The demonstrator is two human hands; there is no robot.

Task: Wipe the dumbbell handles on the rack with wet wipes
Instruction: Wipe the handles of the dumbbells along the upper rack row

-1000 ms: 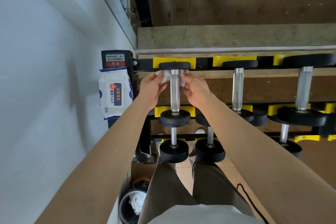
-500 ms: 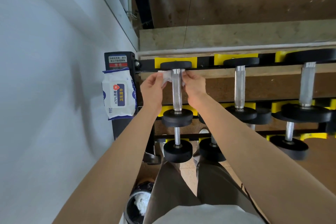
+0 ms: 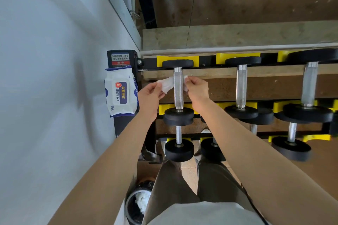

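Head view, looking down at a wet wipe (image 3: 166,84) looped behind the upper part of the knurled steel handle (image 3: 178,97) of the leftmost dumbbell (image 3: 178,63) on the top tier of the rack (image 3: 206,61). Pinched at its left end in the curled fingers of the left hand (image 3: 150,95) and at its right end by the fingertips of the right hand (image 3: 198,90), one hand on either side of the handle. Left of the rack's end post, a pack of wet wipes (image 3: 120,91); down by the legs, a black-lined bin (image 3: 132,208) holding crumpled white wipes.
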